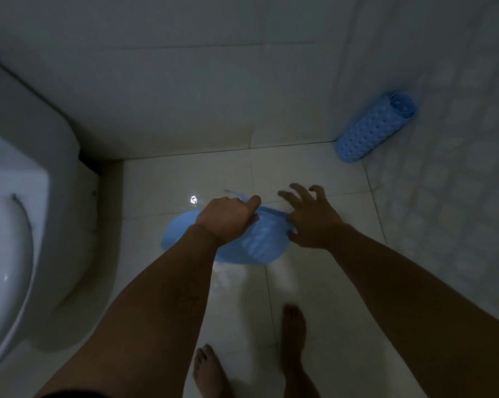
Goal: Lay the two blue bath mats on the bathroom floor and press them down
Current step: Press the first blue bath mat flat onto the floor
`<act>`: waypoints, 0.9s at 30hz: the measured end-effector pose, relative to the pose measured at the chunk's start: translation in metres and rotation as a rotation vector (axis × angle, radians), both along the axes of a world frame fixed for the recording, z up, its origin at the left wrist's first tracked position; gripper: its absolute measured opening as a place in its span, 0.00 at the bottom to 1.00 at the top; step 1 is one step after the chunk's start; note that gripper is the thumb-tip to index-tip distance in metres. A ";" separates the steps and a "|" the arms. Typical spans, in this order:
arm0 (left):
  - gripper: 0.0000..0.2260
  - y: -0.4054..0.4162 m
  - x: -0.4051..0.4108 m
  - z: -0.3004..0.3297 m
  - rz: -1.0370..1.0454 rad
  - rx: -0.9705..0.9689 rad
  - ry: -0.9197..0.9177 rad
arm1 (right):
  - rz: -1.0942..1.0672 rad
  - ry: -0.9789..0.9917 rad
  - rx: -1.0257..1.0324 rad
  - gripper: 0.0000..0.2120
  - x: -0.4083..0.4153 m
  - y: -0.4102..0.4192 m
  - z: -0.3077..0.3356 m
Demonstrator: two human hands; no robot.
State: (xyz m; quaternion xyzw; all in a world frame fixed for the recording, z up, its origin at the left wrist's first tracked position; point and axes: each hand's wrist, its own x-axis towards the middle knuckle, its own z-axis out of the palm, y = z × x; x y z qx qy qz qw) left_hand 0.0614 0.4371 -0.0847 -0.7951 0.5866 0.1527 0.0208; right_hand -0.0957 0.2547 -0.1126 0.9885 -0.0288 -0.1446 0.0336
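Observation:
One blue bath mat [259,245] hangs curled and partly unrolled just above the pale floor tiles in the middle of the view. My left hand [228,218] is closed on its upper edge, which sticks out past the knuckles. My right hand [311,216] hovers beside the mat's right edge with fingers spread; whether it touches the mat is unclear. The second blue bath mat [374,129], dotted with holes, stands rolled up and leaning in the wall corner at the far right.
A white toilet [18,231] fills the left side, close to the mat. Tiled walls [185,81] close off the back and right. My two bare feet [291,334] stand on the glossy floor near the bottom. The room is dim.

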 end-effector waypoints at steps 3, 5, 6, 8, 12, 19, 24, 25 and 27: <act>0.20 0.018 0.002 -0.006 -0.059 0.032 -0.008 | 0.184 0.075 0.098 0.23 0.000 0.008 -0.014; 0.18 0.028 0.003 -0.015 -0.078 0.060 0.006 | 0.108 0.074 0.262 0.22 -0.003 0.007 -0.026; 0.17 0.033 0.003 -0.019 -0.078 0.062 0.017 | 0.049 0.109 0.296 0.20 -0.006 0.005 -0.033; 0.15 0.040 0.003 -0.029 -0.043 0.038 0.047 | -0.142 0.292 0.285 0.18 -0.019 -0.002 -0.044; 0.14 0.043 0.010 -0.053 0.037 -0.009 0.107 | -0.412 0.199 0.201 0.15 -0.058 -0.011 -0.092; 0.28 0.074 0.022 -0.089 0.192 -0.145 0.124 | -0.526 0.317 0.334 0.17 -0.099 -0.013 -0.120; 0.31 0.103 -0.002 -0.104 0.252 -0.078 0.199 | -0.537 0.205 0.408 0.19 -0.146 -0.011 -0.129; 0.32 0.107 -0.006 -0.105 0.264 -0.056 0.220 | -0.497 0.125 0.384 0.23 -0.155 -0.012 -0.133; 0.36 0.112 -0.012 -0.105 0.276 0.004 0.234 | -0.491 0.119 0.389 0.28 -0.170 -0.018 -0.131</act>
